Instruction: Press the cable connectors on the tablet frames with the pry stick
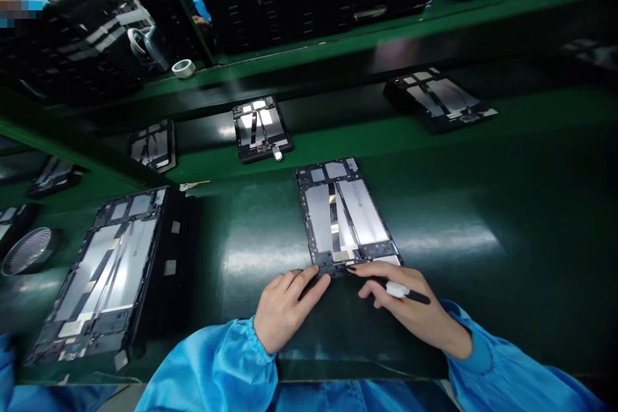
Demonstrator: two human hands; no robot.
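Observation:
An opened tablet (345,206), its silver inner plates and black ribbon cables bare, lies on the green bench in front of me. My left hand (288,302) rests at its near left corner, fingers stretched out, with thumb and index fingertips touching the edge. In my right hand (410,309) is a thin black hand tool (418,297) with a white wrap around its middle; whether it is tweezers or a pry stick I cannot tell. The tool's dark tip meets the tablet's near edge, just right of my left fingertips. Fingers partly cover that edge.
At left stands a stack of opened tablets (103,264), beside a round metal-rimmed dish (31,251). Another opened tablet (261,129) and one more tablet (437,100) lie on the conveyor strip beyond. A tape roll (183,68) sits on the far ledge. Co-workers are across the line.

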